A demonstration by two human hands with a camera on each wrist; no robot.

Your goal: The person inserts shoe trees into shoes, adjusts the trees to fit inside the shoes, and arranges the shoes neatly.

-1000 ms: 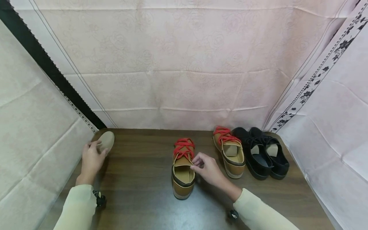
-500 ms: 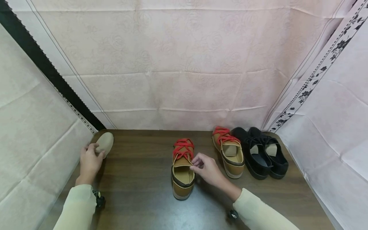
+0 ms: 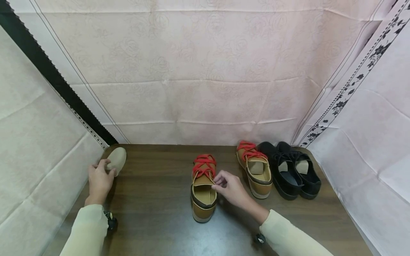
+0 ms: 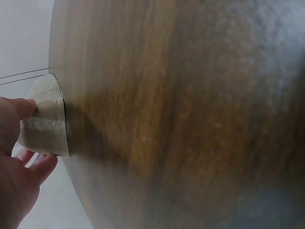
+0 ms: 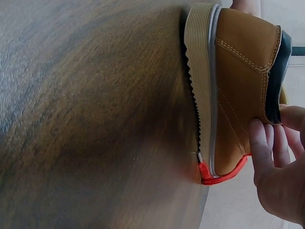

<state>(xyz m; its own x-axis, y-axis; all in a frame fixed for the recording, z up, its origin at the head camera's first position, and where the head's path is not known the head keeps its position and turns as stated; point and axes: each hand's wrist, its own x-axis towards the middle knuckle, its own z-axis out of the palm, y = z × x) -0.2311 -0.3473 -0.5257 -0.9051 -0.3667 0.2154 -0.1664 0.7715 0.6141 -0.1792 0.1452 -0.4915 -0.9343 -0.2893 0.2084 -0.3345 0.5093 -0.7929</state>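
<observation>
At the table's far left corner, my left hand (image 3: pixel 100 182) holds a beige, rounded cardboard-like shoe insert (image 3: pixel 117 159). In the left wrist view the thumb lies on one face of the insert (image 4: pixel 46 121) and fingers show at its lower edge. My right hand (image 3: pixel 233 189) pinches the side of the collar of a tan shoe (image 3: pixel 202 212) with red laces. That shoe stands upright mid-table, its toe pointing away and its inside showing bare. From the right wrist, the tan shoe (image 5: pixel 238 76) shows its ridged sole, with the thumb at the collar's rim and fingers against the outer side.
To the right stands a second tan shoe (image 3: pixel 261 185) with red laces and a beige insert inside. Beside it is a pair of black shoes (image 3: pixel 289 188), also holding beige pieces. Pale patterned cloth (image 3: pixel 205 71) walls the wooden table (image 3: pixel 153 199) at back and sides.
Both hands stay almost still. Between the first frame and now, the left hand and the insert shift very slightly left; the shoes stay put.
</observation>
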